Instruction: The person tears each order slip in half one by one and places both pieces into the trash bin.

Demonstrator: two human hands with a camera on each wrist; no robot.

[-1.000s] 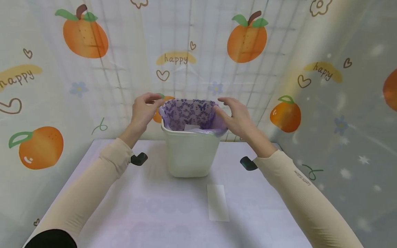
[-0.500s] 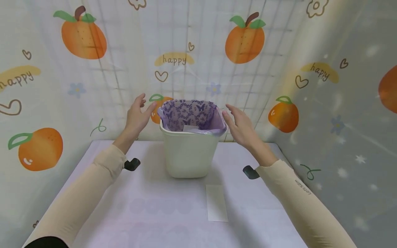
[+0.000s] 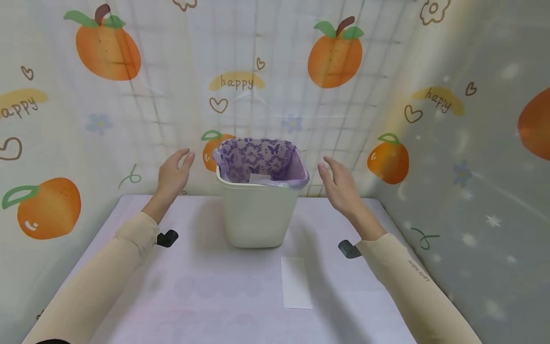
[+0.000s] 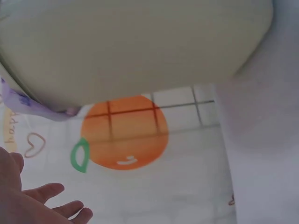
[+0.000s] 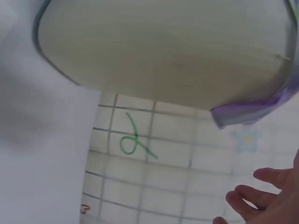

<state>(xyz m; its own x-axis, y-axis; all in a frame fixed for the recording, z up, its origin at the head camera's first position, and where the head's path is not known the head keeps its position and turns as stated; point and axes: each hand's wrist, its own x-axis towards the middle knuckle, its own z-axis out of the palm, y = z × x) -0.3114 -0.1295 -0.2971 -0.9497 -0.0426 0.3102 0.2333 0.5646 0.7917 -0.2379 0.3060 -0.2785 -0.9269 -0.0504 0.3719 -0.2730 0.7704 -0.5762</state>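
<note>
A pale cream trash bin (image 3: 259,215) stands upright on the table, seen from the front in the head view. Its purple bag (image 3: 258,160), printed with butterflies and flowers, lines the inside and folds out over the rim. Inside, a small white piece (image 3: 259,177) shows against the liner. To the left of the bin my left hand (image 3: 173,176) is held in the air, fingers relaxed, touching nothing. On the other side my right hand (image 3: 341,186) hovers apart from the rim, its fingers loosely extended. Both wrist views show the bin's side wall with bag folds hanging over the edge.
A white paper rectangle (image 3: 296,283) lies flat on the white tabletop (image 3: 227,291), in front of the bin and slightly right. Behind the table hangs a curtain (image 3: 275,105) printed with oranges, a wire grid showing through it. Another curtain side closes off the right.
Both hands have let go of the bag's rim and moved outward and down, away from the bin. Bin and paper stay in place on the table; the view has shifted slightly.
</note>
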